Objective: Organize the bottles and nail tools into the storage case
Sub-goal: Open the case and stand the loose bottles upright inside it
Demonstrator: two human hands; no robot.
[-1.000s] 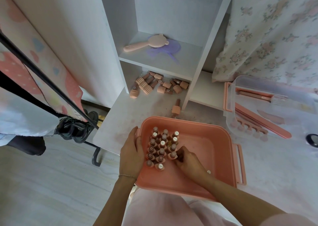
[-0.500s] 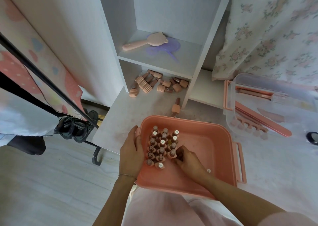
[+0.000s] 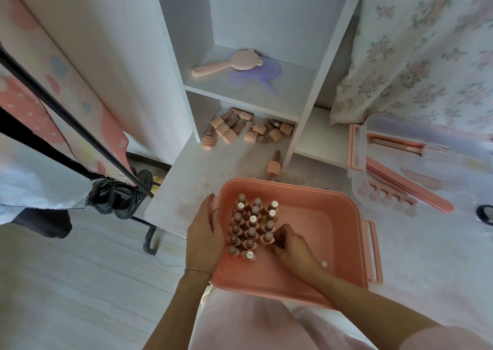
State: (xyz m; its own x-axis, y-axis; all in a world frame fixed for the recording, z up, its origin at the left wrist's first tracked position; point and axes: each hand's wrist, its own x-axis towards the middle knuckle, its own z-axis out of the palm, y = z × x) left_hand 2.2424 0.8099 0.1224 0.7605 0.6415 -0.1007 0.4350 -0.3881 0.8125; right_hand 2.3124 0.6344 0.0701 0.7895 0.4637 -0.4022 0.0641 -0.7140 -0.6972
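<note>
head view, from biggest to smallest: a white shelf unit (image 3: 256, 29) fills the upper middle of the frame, with a floral curtain (image 3: 426, 42) at the upper right and a patterned cloth on a dark rail (image 3: 66, 115) at the left; low in the middle sits the pink storage case (image 3: 320, 243), open side up, partly on the white surface and partly over the person's lap; to its right, at the frame's right edge, a clear lid tray (image 3: 373, 149) holds long pink nail tools (image 3: 408, 184); on the middle shelf lie a pink brush (image 3: 229, 64) and a purple comb (image 3: 256, 74); the left hand (image 3: 205, 235) curls over the case's left rim, gripping it; the right hand (image 3: 290, 245) is inside the case, fingers curled at the standing bottles' right edge, pinching one; those upright bottles (image 3: 252, 224) are packed in rows at the case's left; loose bottles (image 3: 248, 128) lie scattered on the bottom shelf, and a single bottle (image 3: 274, 164) lies just above the case's far rim
</note>
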